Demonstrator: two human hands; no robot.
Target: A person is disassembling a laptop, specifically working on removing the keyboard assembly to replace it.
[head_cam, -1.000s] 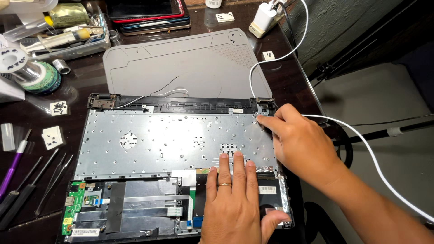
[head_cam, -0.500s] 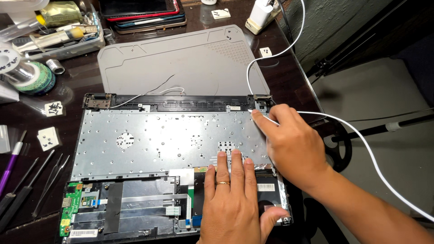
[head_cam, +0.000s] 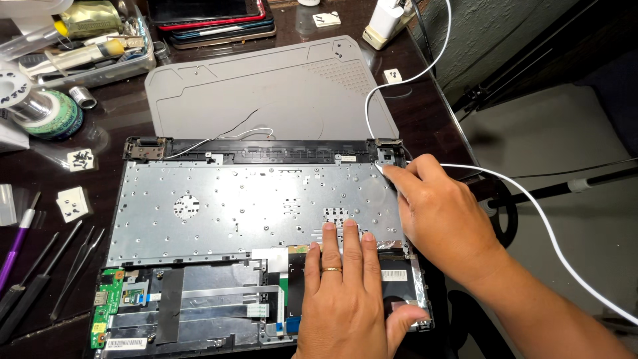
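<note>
Left hand (head_cam: 345,292) flat on opened laptop chassis (head_cam: 252,213), right hand (head_cam: 442,213) at hinge corner (head_cam: 385,154)

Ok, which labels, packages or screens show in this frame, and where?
Barcode sticker: white strip, bottom-left corner of the opened laptop base.
Dark label: rectangular, beside the left hand.
Stacked tablets: top edge, dark screens, one red-rimmed.
White paper squares: left, holding screws.

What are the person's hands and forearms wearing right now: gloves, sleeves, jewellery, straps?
Both hands are bare, with no gloves. The left hand wears one plain gold-coloured ring on a finger. The right hand shows no ring or watch. The right forearm is bare as far as the picture's edge, with no sleeve or wrist strap. The left wrist is out of view.
</note>
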